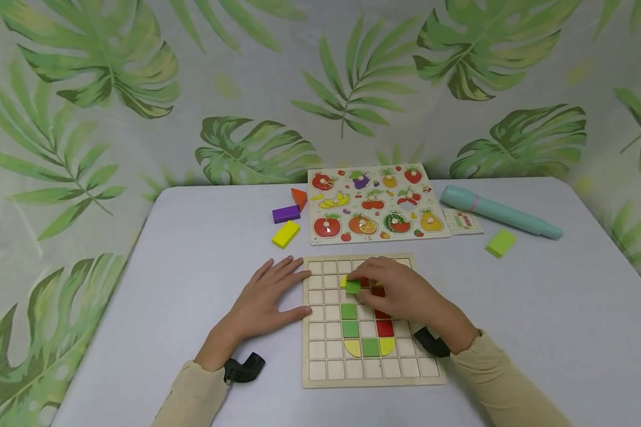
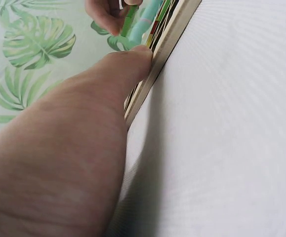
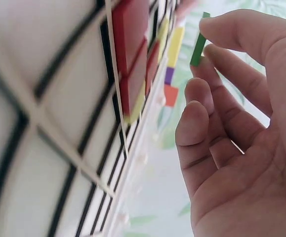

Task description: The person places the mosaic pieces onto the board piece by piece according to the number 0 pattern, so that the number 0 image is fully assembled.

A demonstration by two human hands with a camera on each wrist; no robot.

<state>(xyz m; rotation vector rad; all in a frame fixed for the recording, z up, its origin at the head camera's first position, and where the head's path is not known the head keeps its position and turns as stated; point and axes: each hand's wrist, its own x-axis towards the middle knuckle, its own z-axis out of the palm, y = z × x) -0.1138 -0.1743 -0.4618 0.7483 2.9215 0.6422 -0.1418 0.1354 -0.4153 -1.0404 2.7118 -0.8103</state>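
A wooden grid board [image 1: 317,350] lies on the white table. My right hand [image 1: 400,290] is over its upper part, pinching a small green square tile [image 1: 353,287] between thumb and fingertips. In the right wrist view the same tile [image 3: 199,43] is edge-on and held off the board. Green tiles [image 1: 349,328], red tiles [image 1: 384,328] and rounded yellow tiles [image 1: 352,348] sit in cells around a ring, partly hidden by that hand. With fingers spread, my left hand [image 1: 264,302] rests at the board's left edge, its thumb against the side in the left wrist view.
Behind the board lies a fruit peg puzzle [image 1: 358,207]. Orange [image 1: 299,198], purple [image 1: 285,214] and yellow blocks [image 1: 286,235] lie left of it. To its right are a small printed card [image 1: 465,222], a teal tapered cylinder [image 1: 502,213] and a light green block [image 1: 501,244].
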